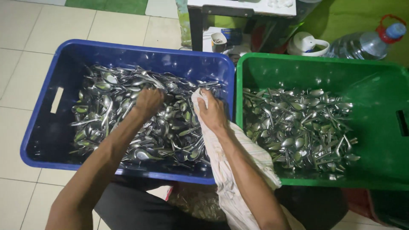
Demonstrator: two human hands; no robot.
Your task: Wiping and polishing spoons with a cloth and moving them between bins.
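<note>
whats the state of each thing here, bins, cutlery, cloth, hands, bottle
blue bin: heaped with metal spoons
green bin: partly filled with spoons and forks, bare at the edges
left hand: down in the blue bin's cutlery, grip hidden
right hand: closed on the cloth
cloth: draped over the blue bin's rim
water bottle: lying down, capped

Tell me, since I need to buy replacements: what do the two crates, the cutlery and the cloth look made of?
Blue crate and green crate: likely moulded plastic, glossy walls with cut handle slots. Spoons: seemingly polished steel, silvery with bright reflections. Cloth under the right hand: soft woven fabric, pale with faint stripes, creased. The left hand rests in the blue crate's cutlery.
</note>
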